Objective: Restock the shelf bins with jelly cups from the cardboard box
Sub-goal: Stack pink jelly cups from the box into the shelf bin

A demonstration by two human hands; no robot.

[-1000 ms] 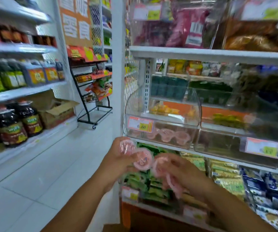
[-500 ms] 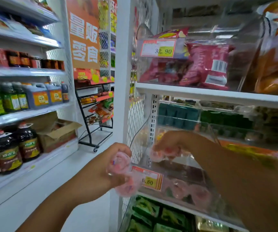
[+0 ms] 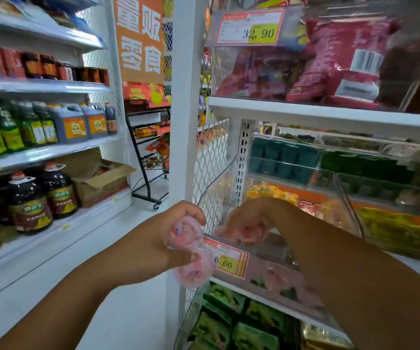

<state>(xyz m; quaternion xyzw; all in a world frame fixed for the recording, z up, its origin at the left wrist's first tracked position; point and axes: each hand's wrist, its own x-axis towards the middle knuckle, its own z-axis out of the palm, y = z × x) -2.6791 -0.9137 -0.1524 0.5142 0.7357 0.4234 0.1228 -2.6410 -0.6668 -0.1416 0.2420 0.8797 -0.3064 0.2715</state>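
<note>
Jelly cups (image 3: 190, 251), pink and sealed in clear plastic, are divided between the two hands and the clear acrylic bin (image 3: 216, 190) they are meant for. The left hand (image 3: 150, 246) hangs just outside the bin's front left corner. Its fingers and thumb curl round two cups, one above the other, and the lower cup overlaps the 6.60 price tag (image 3: 230, 258) on the bin's front wall. This looks like a reserve, held beside the opening so it can go in once the other hand is out.

The right hand (image 3: 250, 218) reaches over the front wall into the bin's open top, wrist bent downward, fingers clasped on a small clutch of pink cups. Blur hides how many. The downward angle probably serves to lower the cups in rather than let them fall, which would spare thin plastic from bouncing or splitting.

Some loose cups (image 3: 277, 276) lie low in the bin behind the front wall in a thin layer, so by my judgement the bin has plenty of room left. It sits on a white shelf (image 3: 239, 289) at the end of the unit.

An open cardboard box (image 3: 97, 183) stands on a low shelf across the aisle beside oil bottles (image 3: 29, 200). Whether it is the supply box cannot be told.
</note>
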